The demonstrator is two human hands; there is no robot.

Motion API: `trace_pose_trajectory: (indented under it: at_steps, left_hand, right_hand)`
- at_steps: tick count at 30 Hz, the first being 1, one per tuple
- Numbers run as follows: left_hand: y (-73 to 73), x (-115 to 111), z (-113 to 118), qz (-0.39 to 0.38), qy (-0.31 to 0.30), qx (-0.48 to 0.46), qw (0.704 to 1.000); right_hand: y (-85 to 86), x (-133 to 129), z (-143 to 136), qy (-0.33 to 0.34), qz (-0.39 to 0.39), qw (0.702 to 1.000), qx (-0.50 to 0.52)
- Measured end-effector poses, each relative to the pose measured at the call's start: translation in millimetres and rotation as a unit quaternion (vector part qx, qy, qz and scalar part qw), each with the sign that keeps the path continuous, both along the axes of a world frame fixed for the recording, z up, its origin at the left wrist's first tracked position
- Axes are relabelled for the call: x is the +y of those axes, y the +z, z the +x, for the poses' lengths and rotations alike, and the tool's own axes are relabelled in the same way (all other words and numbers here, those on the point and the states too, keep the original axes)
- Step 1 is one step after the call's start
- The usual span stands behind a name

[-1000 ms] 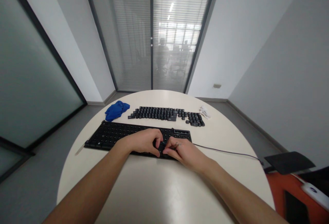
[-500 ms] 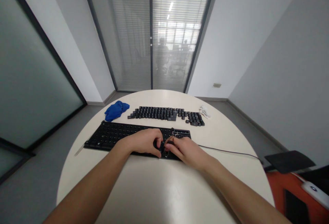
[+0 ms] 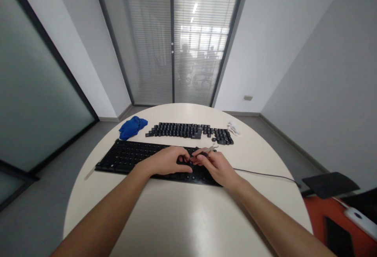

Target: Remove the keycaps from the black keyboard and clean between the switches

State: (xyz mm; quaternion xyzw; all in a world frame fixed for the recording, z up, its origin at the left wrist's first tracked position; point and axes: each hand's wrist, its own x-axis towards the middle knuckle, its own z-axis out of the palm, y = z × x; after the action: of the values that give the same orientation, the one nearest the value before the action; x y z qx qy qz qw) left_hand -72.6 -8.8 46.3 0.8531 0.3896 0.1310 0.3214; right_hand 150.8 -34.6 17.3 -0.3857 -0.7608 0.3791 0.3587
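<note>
A black keyboard [image 3: 137,153] with most of its keycaps off lies slightly slanted on the table. Above its right part, my right hand [image 3: 216,166] is closed around a wire keycap puller [image 3: 212,148], whose pale wire end sticks out past the fingers toward the back. My left hand [image 3: 167,160] lies over the middle of the keyboard with its fingers curled and its thumb reaching right, its fingertips meeting those of my right hand. Whatever is between them is too small and dark to make out. Behind the keyboard, loose black keycaps [image 3: 176,130] stand in rows.
A blue cloth [image 3: 133,127] is bunched at the back left of the round white table [image 3: 165,217]. Crumpled white tissue [image 3: 233,128] lies at the back right. A thin pale stick [image 3: 90,173] pokes out left of the keyboard. A black cable [image 3: 265,173] runs right.
My right hand has turned, lifting the puller's wire off the keyboard so it points up and right. My left thumb has stretched toward the right hand. The keyboard's lower right part is now uncovered.
</note>
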Motion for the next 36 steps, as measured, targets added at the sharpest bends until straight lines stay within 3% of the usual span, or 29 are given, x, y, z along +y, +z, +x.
trace_pose_trajectory:
  at_steps: [5,14,25,36]
  left_hand:
    - [-8.2,5.1,2.9,0.020,0.012,-0.064,0.998]
    - [-16.1,6.8,9.1,0.049,0.016,-0.100,0.994]
    - [-26.1,7.9,16.2,0.081,0.049,-0.130,0.987]
    - [-21.7,0.6,21.4,0.152,0.066,-0.113,0.980]
  right_hand:
    - [4.6,2.1,2.4,-0.022,0.037,0.999,-0.017]
    - [-9.9,10.7,4.9,-0.074,-0.059,0.992,0.081]
    - [-15.4,12.1,5.8,-0.068,-0.089,0.989,0.096]
    - [-19.9,17.8,3.4,-0.105,-0.157,0.965,0.183]
